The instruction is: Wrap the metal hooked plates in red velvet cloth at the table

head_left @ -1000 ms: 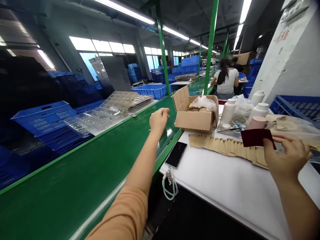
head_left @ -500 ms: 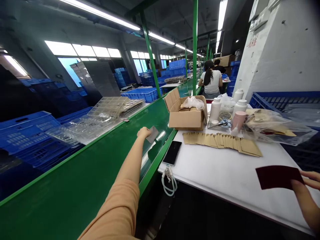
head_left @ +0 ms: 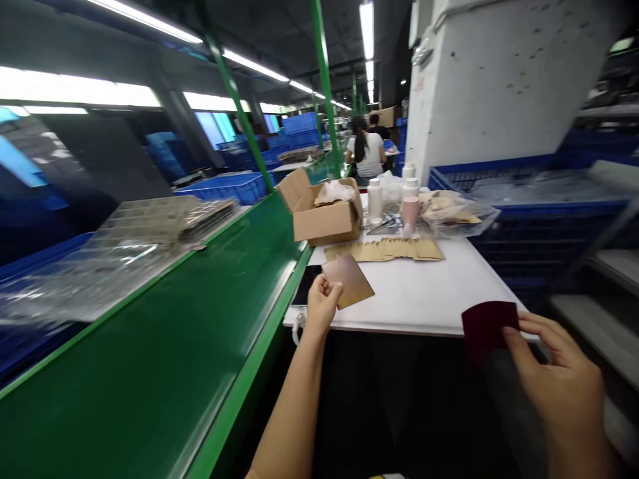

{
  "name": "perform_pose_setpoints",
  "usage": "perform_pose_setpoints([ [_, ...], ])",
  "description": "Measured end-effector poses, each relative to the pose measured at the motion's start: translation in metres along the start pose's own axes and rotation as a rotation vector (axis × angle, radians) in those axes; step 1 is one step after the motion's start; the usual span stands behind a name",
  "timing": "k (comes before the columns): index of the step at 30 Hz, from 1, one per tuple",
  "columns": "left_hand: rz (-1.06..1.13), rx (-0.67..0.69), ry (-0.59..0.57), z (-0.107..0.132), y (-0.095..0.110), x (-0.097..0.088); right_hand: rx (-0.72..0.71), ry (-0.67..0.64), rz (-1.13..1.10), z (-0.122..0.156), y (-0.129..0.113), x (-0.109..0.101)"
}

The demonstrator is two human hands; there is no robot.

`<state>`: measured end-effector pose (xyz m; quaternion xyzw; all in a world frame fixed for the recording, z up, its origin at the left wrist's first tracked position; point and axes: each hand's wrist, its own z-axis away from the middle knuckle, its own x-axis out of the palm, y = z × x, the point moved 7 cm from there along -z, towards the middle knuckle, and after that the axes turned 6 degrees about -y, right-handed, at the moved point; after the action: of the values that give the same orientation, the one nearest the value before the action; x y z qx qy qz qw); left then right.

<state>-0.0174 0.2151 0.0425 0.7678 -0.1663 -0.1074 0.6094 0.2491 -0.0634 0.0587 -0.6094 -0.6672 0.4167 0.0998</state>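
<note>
My left hand (head_left: pixel 323 303) pinches a thin, shiny square sheet (head_left: pixel 349 279), greyish with a golden lower part. It is held up over the near left corner of the white table (head_left: pixel 399 293). Between the thumb and fingers of my right hand (head_left: pixel 554 359) is a dark red, slightly curved flat piece (head_left: pixel 489 324), just off the table's near right edge. Behind the square sheet, a row of overlapping tan paper pieces (head_left: pixel 394 250) lies across the table. A black phone (head_left: pixel 304 286) is partly hidden by my left hand.
An open cardboard box (head_left: pixel 327 223) stands at the table's back left, near white bottles (head_left: pixel 374 199), a pink bottle (head_left: pixel 410 211) and a plastic bag (head_left: pixel 456 216). A green conveyor (head_left: pixel 164 359) runs along the left. Blue crates (head_left: pixel 529 233) stand at right. A person (head_left: pixel 367 156) sits farther back.
My left hand has come from over the conveyor to the table's edge, carrying the square sheet. The view has turned right, and my right hand shows more fully, still holding the dark red piece.
</note>
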Motion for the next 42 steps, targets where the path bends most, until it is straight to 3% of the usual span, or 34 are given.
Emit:
perform_pose_setpoints([
  [2,-0.009,-0.02,-0.103,0.001,-0.023,0.039,0.056,-0.058,-0.006,0.014,0.012,-0.006],
  [4,-0.071,-0.019,-0.165,-0.005,-0.04,0.064,0.128,-0.114,0.017,0.029,0.028,-0.012],
  [9,-0.168,0.016,-0.262,-0.024,-0.063,0.089,0.265,-0.175,0.003,0.051,0.044,-0.022],
  [11,-0.178,0.024,-0.289,-0.023,-0.065,0.09,0.269,-0.197,-0.042,0.049,0.036,-0.015],
  [13,-0.237,0.088,-0.202,-0.012,-0.056,0.082,0.253,-0.199,-0.1,0.043,0.023,0.0],
  [16,-0.303,0.244,-0.055,0.023,-0.031,0.069,0.227,-0.191,-0.207,0.032,0.002,0.033],
  [20,-0.164,0.302,-0.217,0.067,-0.007,0.077,0.215,-0.232,-0.287,0.025,-0.02,0.08],
  [23,-0.188,0.286,-0.236,0.076,0.001,0.079,0.22,-0.241,-0.329,0.025,-0.027,0.1],
  [31,-0.192,0.299,-0.241,0.072,-0.001,0.084,0.262,-0.22,-0.279,0.031,-0.02,0.106],
  [35,-0.252,0.207,-0.167,0.069,-0.01,0.085,0.256,-0.233,-0.272,0.033,-0.019,0.107],
  [38,-0.273,0.144,-0.12,0.065,-0.013,0.083,0.186,-0.233,-0.265,0.033,-0.026,0.108],
  [42,-0.274,0.117,-0.142,0.06,-0.01,0.084,0.059,-0.202,-0.246,0.033,-0.037,0.111],
])
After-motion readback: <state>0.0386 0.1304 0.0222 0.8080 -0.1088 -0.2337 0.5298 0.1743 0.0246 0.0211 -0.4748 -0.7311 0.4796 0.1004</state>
